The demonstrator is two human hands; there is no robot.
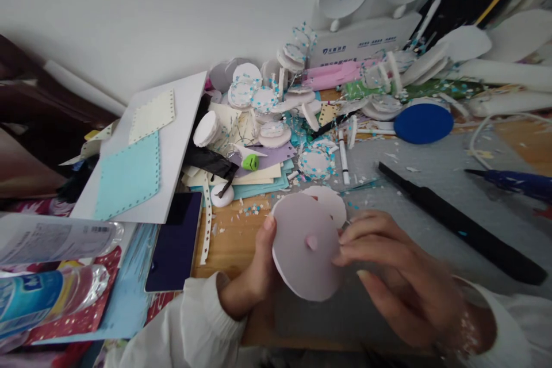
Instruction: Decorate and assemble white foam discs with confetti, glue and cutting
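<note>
Pale disc just below centre, near 5 o'clock. Looks light, thin, fairly stiff, likely to crease; I judge the rim the best hold, clear of the middle nub. My left hand clamps its 9 o'clock edge; my right hand blurs at 3, thumb apart from fingers, contact unclear. Grey mat on wood, scraps about; white wall at 12.

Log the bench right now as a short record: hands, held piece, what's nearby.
left hand: gripping round disc by its edge
right hand: fingers at disc's right side, contact unclear; thumb apart
disc face: pale, small raised nub near centre
behind disc: white disc
right: long black tool, blue-handled tool
left: dark flat device
</note>
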